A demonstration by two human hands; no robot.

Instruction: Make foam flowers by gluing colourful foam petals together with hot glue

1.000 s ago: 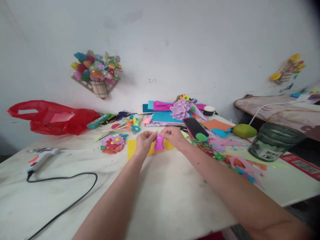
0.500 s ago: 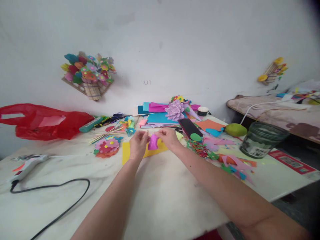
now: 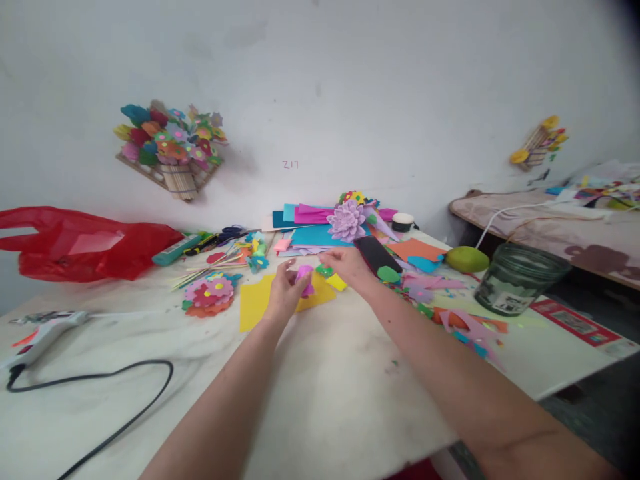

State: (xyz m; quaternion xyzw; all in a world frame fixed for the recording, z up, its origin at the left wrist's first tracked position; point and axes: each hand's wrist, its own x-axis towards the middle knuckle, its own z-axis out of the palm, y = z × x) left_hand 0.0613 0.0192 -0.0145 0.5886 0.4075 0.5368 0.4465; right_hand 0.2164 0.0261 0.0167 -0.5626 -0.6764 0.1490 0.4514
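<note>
The left hand (image 3: 284, 293) pinches a small bright pink piece of craft foam (image 3: 304, 275) between thumb and fingers and holds it just above a flat yellow foam sheet (image 3: 255, 304) on the white table (image 3: 325, 393). The right hand (image 3: 347, 263) is a little apart from the left one, and its fingertips close on a tiny green foam bit (image 3: 324, 270) right beside the pink piece. The 2 hands are near each other but do not touch. It looks like the step in hand is putting a small flower together: the pink piece is the petal part and the green bit is likely a leaf or a middle for it. The next move calls for a soft, careful grip, because both bits are small, thin and bendy, and they have to meet in just the right spot. Near the hands lie a flat foam flower in pink and orange (image 3: 209, 293), a big purple foam flower (image 3: 347, 220) on a pile of coloured sheets, a black phone (image 3: 374, 252) and lots of cut scraps. A white glue gun with a black cord (image 3: 37, 332) lies far off on the left side, well apart from both hands, so a long reach is needed to get it. A red plastic bag (image 3: 85, 241) sits at the back left.
</note>
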